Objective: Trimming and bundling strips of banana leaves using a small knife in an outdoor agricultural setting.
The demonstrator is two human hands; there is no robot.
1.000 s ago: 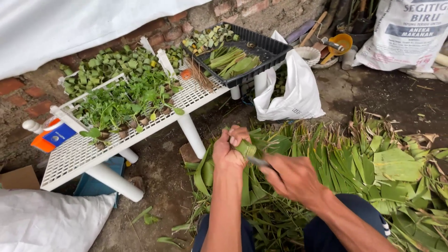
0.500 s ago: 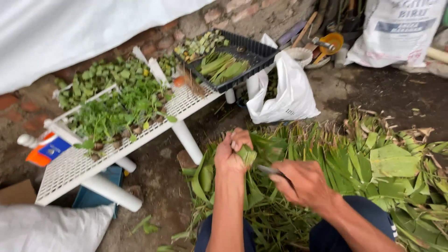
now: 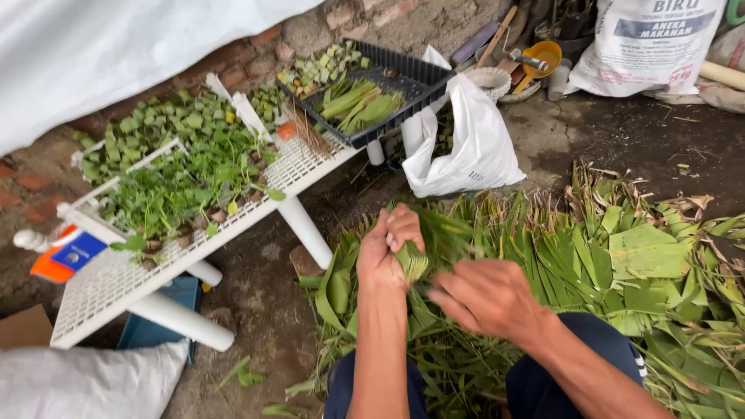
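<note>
— How many hands work the leaf?
— Two. The left hand [image 3: 386, 250] has its grip clamped on one folded green leaf strip [image 3: 412, 262], above the pile of long green leaves [image 3: 621, 264] on the ground.
— The right hand [image 3: 489, 299]?
— Fingers loosely apart, just beside the strip.
— Elsewhere?
— One white slatted counter [image 3: 101, 291], one black tray [image 3: 403, 74], one white plastic bag [image 3: 473, 147].

folded leaf [image 3: 412, 260]: green, matt, ribbed | worktop [image 3: 109, 287]: white plastic lattice | bag [image 3: 466, 147]: glossy white plastic | wall [image 3: 372, 19]: rough brick
</note>
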